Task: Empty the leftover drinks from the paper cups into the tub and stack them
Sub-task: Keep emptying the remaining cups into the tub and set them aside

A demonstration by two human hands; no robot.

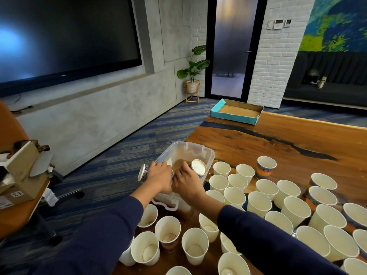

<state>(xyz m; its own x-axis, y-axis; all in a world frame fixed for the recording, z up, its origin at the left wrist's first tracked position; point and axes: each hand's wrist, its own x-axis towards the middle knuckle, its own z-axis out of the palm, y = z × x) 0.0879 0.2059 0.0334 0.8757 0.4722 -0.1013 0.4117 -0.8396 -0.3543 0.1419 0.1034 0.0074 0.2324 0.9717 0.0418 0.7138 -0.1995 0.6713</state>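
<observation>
Head view as I watched, left hand gripped a sideways cup at the tub rim, right hand held a tipped cup over the tub.

Tub at the table's left edge, liquid pooled inside. Left hand at the tub's left rim, holding a cup on its side; right hand just beside it, over the tub, holding a tilted cup. Upright cups crowd the table right of and before the tub. Shallow box on the far table edge, well behind.
</observation>
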